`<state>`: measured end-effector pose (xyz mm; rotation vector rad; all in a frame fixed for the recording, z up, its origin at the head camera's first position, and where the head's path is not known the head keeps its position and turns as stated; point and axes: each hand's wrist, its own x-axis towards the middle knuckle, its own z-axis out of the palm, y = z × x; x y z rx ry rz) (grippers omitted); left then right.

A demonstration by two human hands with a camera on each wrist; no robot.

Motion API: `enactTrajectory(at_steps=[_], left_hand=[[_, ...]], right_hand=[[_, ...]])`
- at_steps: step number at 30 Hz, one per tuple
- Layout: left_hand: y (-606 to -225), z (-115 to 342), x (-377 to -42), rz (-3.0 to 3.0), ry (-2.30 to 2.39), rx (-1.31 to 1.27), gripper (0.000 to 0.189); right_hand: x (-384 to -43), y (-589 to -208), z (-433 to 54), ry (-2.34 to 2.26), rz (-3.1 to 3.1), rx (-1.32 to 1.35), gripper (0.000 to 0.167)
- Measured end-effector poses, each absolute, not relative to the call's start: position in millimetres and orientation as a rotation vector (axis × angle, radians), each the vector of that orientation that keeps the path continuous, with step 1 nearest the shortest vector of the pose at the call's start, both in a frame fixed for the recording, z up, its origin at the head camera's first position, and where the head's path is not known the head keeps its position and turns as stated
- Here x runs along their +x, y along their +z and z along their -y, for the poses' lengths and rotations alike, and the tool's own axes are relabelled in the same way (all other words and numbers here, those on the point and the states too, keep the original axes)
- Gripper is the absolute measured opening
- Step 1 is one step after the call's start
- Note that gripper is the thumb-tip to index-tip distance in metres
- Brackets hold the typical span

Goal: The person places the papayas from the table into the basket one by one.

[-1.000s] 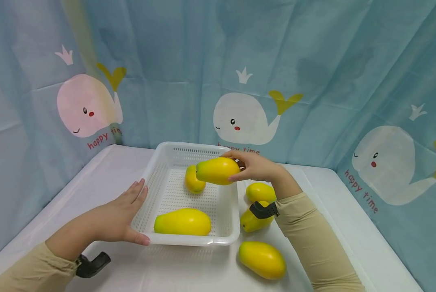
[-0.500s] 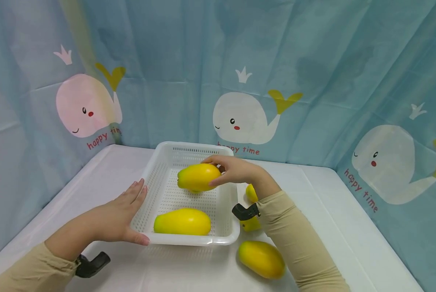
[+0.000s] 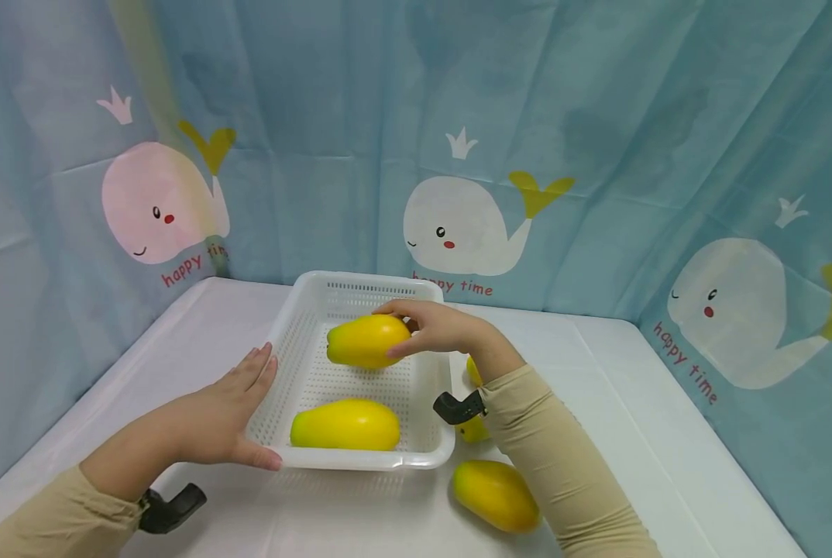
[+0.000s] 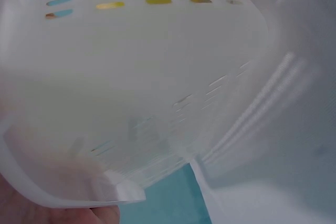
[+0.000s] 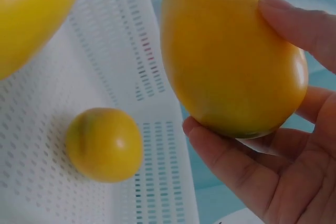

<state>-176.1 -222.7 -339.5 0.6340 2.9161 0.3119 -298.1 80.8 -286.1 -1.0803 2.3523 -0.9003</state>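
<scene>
The person's left forearm (image 3: 46, 511), in a beige cloth sleeve (image 3: 88, 496), extended from eight o'clock; the bare left hand (image 3: 224, 422) held its fingers straight toward one, thumb spread. The similarly sleeved right forearm (image 3: 562, 465) angled from five, its bare right hand (image 3: 435, 325) pointing toward nine, fingers and thumb gripping.

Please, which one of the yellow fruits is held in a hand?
The papaya-like fruit in the right hand, over the basket; the other visible fruits lie unheld in the basket or on the table.

Inside the basket (image 3: 360, 459), I have room between the held fruit (image 3: 366, 341) and near fruit (image 3: 346, 425); its wall (image 3: 292, 349) bars my left hand (image 3: 210, 420).
</scene>
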Motion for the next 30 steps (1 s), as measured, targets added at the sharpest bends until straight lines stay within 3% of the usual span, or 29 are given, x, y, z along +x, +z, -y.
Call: enactTrajectory(at_steps=[7,30], left_hand=[[-339.7,222.6,-176.0,-2.925,0.302,0.649,0.134],[-341.8,224.0,-176.5,-2.944,0.289,0.657,0.135]], right_hand=[[-300.1,-287.6,-83.5,-0.846,-2.395,-0.919,0.058],[-299.0,-283.9,-100.8,-0.869,-2.382,-0.971,0.05]])
